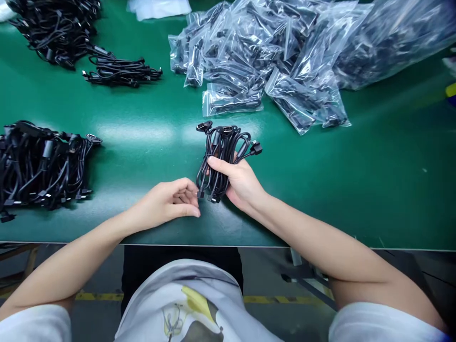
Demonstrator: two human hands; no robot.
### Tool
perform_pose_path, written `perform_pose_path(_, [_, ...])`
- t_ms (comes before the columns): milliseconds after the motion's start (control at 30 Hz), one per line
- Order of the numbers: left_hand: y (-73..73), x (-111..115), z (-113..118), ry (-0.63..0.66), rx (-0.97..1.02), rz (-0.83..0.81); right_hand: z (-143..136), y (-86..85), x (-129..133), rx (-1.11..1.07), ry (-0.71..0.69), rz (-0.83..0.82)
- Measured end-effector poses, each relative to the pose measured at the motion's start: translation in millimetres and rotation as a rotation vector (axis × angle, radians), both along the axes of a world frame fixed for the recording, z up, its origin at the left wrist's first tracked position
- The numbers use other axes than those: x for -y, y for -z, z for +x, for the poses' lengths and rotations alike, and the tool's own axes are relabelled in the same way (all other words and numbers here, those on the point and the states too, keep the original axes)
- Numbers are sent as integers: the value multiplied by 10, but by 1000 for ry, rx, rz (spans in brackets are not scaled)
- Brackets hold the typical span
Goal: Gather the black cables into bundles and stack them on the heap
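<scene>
A bundle of coiled black cables with connectors at its ends is held above the green table, near the middle of the view. My right hand is closed around it, the thumb lying across the front of the coils. Just left of the bundle's lower end, my left hand has its fingers curled and its thumb apart from them, with nothing visible between them. Its fingertips are close to the lower connectors; whether they touch cannot be made out.
More black cables lie at the left, with a heap and a smaller bundle behind. Clear bags with black cables cover the back centre and right of the green table. White plastic lies at the back.
</scene>
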State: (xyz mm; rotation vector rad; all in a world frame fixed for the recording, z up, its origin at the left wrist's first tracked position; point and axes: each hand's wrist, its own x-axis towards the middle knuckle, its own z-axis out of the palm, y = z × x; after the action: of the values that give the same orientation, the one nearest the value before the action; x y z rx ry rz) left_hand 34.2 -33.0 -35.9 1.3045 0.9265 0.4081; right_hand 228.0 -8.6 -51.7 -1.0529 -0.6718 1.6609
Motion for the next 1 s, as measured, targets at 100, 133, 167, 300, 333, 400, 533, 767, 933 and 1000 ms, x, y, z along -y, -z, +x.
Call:
perform_pose_path(100, [9,-2,56,40,37,-91,-9,-12,33,21,-36,41])
perform_pose_path(133, [13,-12,64,47,55,-129,-10,-19,41,25,-47,58])
perform_pose_path(167, [17,-23,67,45,68,-156,-10,-26,46,29,-57,72])
perform_pose_path(300, [28,-25,55,-39,-18,-60,-7,-52,32,51,-68,100])
perform_pose_path(333, [32,-13,50,-77,-87,29,-10,-56,26,59,-63,105])
perform_pose_path(400, [43,17,45,-150,-256,264,-21,-56,18,69,-46,110])
perform_pose_path(533, [75,65,49,-193,-452,660,-39,-27,10,53,-15,66])
perform_pose_path(767, [103,58,24,-137,-426,811,-10,-64,-16,84,-3,82])
perform_pose_path(933, [98,34,10,-105,-427,858,22,-126,49,246,23,328])
perform_pose_path(1000, [94,31,13,-88,-442,890,35,-141,94,328,-11,392])
